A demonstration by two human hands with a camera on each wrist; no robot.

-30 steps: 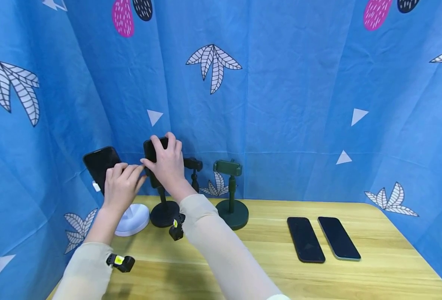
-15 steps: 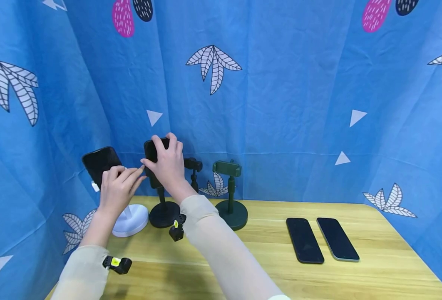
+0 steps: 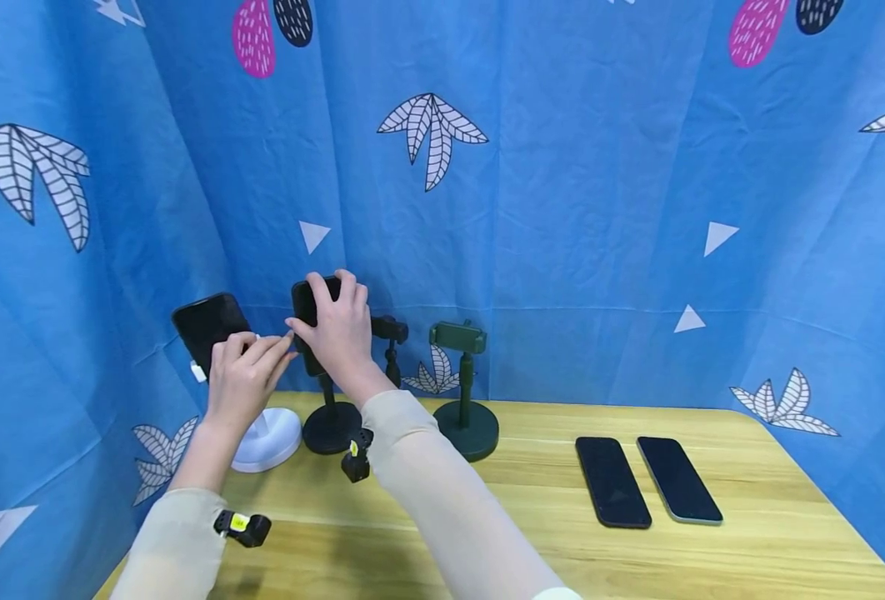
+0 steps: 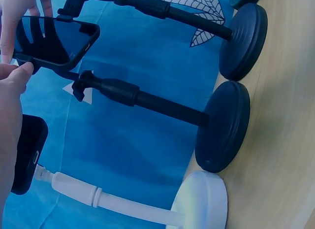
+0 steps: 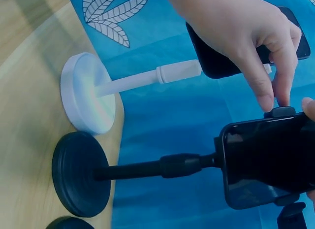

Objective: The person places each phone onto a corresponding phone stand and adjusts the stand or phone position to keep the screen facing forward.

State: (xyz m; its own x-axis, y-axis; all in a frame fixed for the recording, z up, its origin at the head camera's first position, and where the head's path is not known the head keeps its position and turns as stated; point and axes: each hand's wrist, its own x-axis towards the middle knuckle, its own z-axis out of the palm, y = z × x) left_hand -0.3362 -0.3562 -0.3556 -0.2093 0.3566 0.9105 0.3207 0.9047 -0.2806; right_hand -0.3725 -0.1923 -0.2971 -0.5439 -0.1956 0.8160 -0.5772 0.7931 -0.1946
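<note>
My right hand (image 3: 341, 337) grips a black smartphone (image 5: 268, 160) by its edges, its fingers spread across the screen side. The phone sits upright in the holder of a black phone stand (image 3: 330, 429). At the phone's left edge, the thumb and a finger of my left hand (image 3: 242, 379) pinch the stand's clamp (image 5: 279, 112). The clamp's other end shows at the opposite edge in the right wrist view. Just behind my left hand, another black phone (image 3: 208, 327) is mounted tilted on a white phone stand (image 3: 268, 442). My left hand covers part of it.
A second black stand (image 3: 390, 329) stands behind my right forearm, partly hidden. Beside it is a dark green phone stand (image 3: 467, 429) with no phone in its holder. Two phones, a black one (image 3: 612, 483) and another with a light edge (image 3: 680, 481), lie flat on the wooden table (image 3: 532, 542).
</note>
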